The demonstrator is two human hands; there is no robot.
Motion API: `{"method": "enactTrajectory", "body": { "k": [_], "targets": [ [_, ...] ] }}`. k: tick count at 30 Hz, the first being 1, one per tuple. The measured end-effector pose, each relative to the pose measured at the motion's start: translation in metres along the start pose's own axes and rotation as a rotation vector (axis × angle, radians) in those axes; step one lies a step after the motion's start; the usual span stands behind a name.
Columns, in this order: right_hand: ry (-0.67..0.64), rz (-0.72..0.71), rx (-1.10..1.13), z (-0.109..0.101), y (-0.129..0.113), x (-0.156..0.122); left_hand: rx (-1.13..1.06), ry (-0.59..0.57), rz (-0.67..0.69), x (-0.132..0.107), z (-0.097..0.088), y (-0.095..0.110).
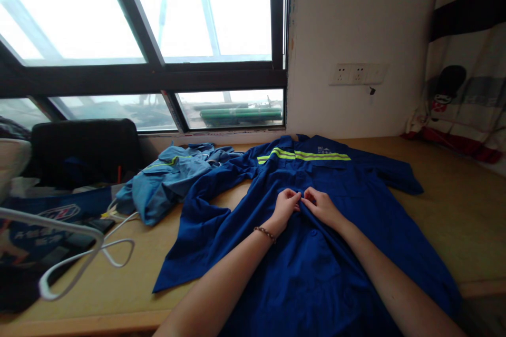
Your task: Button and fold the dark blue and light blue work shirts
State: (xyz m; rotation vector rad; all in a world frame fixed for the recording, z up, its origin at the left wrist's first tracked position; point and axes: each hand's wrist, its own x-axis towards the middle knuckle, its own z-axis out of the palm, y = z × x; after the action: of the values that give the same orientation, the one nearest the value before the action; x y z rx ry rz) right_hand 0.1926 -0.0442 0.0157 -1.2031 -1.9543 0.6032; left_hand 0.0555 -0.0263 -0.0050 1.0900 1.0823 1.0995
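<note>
A dark blue work shirt (367, 221) with a yellow reflective band across the chest lies spread flat on the wooden table (466, 210). My left hand (286, 205) and my right hand (322, 206) meet at the middle of its front. Both pinch the fabric along the closure line, fingertips nearly touching each other. A bead bracelet sits on my left wrist.
A crumpled lighter blue garment (174, 179) lies left of the shirt. A white plastic hanger (79, 258) rests at the table's left end near a black chair (85, 147). Wall sockets (356, 73) are behind, a window on the left, patterned cloth (462, 89) on the right.
</note>
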Motion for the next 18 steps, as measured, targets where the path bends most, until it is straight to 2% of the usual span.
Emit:
{"method": "enactTrajectory", "body": {
  "k": [4, 18],
  "targets": [
    [-0.001, -0.017, -0.030, 0.0004, -0.0004, 0.0000, 0.032, 0.020, 0.011, 0.0000, 0.0001, -0.0004],
    [-0.013, -0.041, -0.067, 0.0012, -0.0007, -0.0006, -0.077, 0.017, -0.132, 0.0006, -0.0035, 0.0056]
  ]
}}
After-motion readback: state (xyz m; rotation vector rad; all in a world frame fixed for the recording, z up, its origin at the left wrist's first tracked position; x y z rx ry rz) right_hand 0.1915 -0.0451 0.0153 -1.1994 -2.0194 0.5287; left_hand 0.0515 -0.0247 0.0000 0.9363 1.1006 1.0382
